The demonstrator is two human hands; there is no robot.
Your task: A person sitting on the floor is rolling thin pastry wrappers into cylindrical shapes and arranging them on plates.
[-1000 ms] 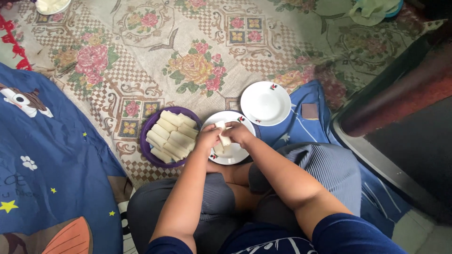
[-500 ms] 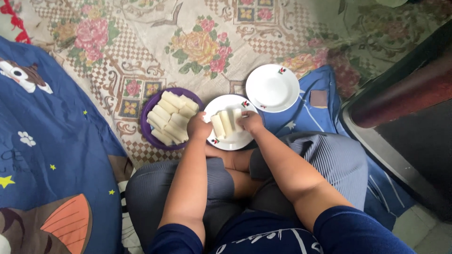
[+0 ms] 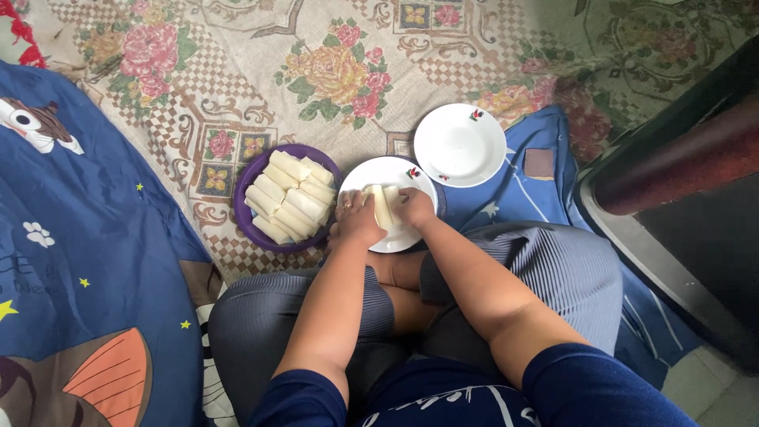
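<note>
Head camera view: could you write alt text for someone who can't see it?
A seated person's left hand and right hand press pale rolls on a white plate, between a purple plate of rolls and an empty white plate.

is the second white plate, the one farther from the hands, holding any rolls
No, the far white plate is bare, while the pale rolls lie in the purple plate.

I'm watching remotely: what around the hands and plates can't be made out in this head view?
- Pale strips on the near white plate: the left hand and right hand cover their lower ends, so the count is unclear.
- Fingers: curled under both hands, so the grip is hidden.
- Purple plate: the stacked pale rolls hide its centre.
- Emblem on the far white plate: too small to tell.
</note>
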